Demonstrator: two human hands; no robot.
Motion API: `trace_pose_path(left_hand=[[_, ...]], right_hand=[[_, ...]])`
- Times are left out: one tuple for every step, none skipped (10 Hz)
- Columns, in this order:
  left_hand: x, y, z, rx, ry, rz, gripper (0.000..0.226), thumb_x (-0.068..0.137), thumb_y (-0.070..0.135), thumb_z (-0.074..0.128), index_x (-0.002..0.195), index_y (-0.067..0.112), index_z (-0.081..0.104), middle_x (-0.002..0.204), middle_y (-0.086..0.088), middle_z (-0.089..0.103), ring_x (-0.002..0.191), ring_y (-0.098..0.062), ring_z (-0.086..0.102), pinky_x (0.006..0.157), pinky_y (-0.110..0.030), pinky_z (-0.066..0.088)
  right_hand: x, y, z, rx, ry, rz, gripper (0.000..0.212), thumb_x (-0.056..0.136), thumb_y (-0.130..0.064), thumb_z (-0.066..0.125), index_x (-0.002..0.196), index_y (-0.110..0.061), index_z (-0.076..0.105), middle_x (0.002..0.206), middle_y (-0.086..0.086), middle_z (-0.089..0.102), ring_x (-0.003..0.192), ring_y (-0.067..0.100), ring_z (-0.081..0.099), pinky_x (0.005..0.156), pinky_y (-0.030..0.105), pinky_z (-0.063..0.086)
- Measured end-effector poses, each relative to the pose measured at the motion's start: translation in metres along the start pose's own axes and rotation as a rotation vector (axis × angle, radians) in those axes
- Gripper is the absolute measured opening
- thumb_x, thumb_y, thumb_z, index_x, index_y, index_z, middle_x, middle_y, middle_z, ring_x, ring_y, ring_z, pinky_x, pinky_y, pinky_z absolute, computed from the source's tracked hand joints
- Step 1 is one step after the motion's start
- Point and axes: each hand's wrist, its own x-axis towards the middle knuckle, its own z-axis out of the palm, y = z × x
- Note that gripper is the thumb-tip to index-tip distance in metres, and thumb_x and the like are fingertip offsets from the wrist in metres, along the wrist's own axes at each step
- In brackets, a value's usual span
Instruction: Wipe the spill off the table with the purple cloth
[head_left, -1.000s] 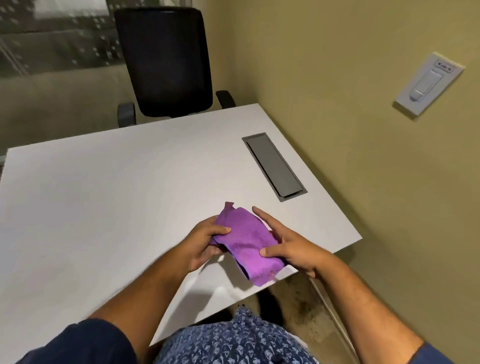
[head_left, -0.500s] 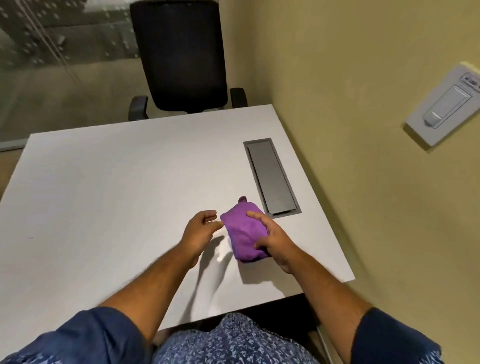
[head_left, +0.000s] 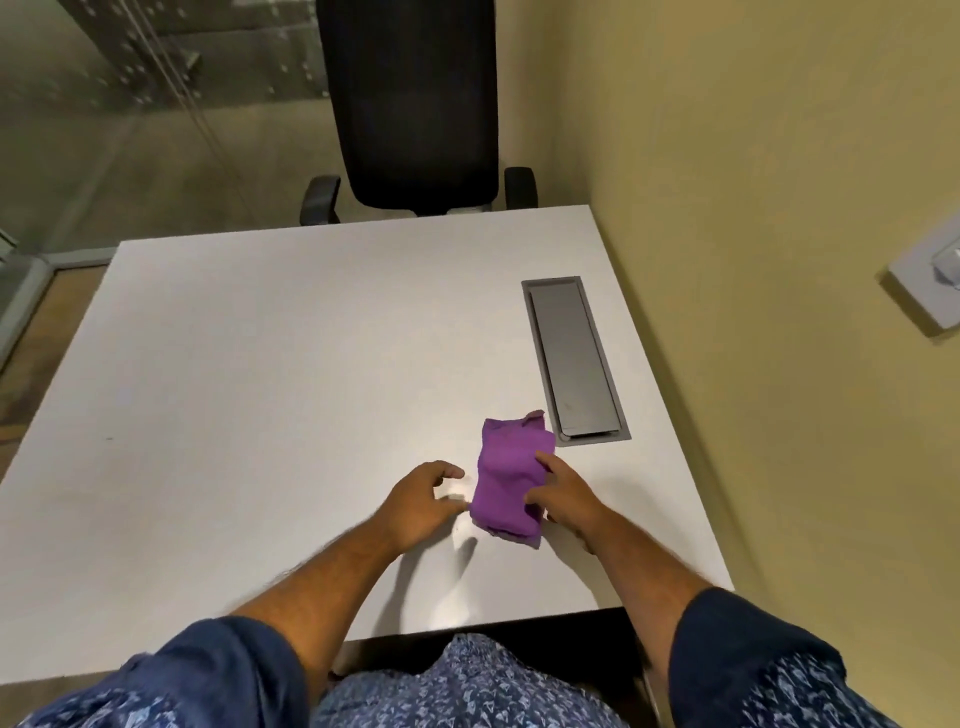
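Note:
The purple cloth (head_left: 506, 475) lies folded on the white table (head_left: 270, 364), near its front right part. My right hand (head_left: 563, 491) rests on the cloth's right side, fingers on top of it and thumb along its edge. My left hand (head_left: 423, 499) sits on the table just left of the cloth, fingers curled and loosely apart, holding nothing. A small wet, shiny patch (head_left: 451, 488) shows between my left hand's fingers and the cloth.
A grey cable hatch (head_left: 571, 358) is set into the table just beyond the cloth on the right. A black office chair (head_left: 415, 104) stands at the far edge. The yellow wall (head_left: 753, 208) runs along the table's right side, with a switch plate (head_left: 930, 280).
The cloth went from being held in both hands over the table's front edge to lying on the table. My left hand let go and my right hand now rests on it.

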Motion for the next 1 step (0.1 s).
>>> trace_pose_path(left_hand=[[0.0047,0.0026,-0.0258,0.106,0.127,0.100,0.048,0.094,0.024,0.079,0.138,0.019,0.063,0.144,0.003,0.060,0.134,-0.015,0.055,0.107,-0.019,0.035]], right_hand=[[0.0051,-0.0169,-0.0020,-0.106,0.114,-0.075,0.078,0.087,0.001,0.068,0.160,-0.012,0.044,0.160,0.012,0.041,0.141,0.029,0.049,0.114,0.034,0.044]])
